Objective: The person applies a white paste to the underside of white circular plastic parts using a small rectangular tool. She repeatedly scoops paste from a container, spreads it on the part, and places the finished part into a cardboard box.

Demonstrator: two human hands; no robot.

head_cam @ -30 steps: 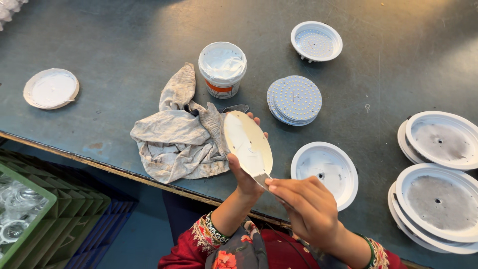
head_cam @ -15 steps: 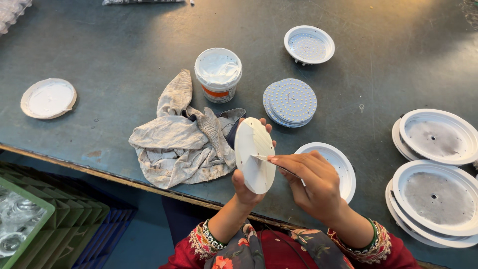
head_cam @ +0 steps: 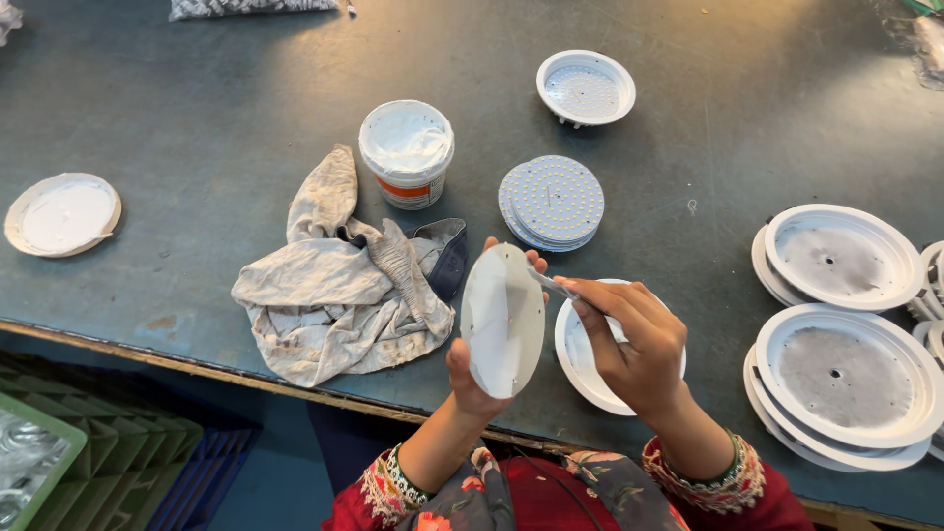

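A: From the left?
B: A lid [head_cam: 62, 213] at the bench's [head_cam: 197, 79] left edge. Then a crumpled rag [head_cam: 339, 285], with an open tub [head_cam: 406, 152] of white paste behind it.
A: The hands?
B: The left hand [head_cam: 475, 379] grips a white disc [head_cam: 502, 320] by its rim, held upright above the bench's near edge. The right hand [head_cam: 634, 344] is closed on a thin tool [head_cam: 549, 283], its tip on the disc's face.
A: Beyond that?
B: A stack of dotted discs [head_cam: 552, 202], a housing [head_cam: 586, 87] farther back, another under the right hand, stacked housings [head_cam: 841, 379] at far right.
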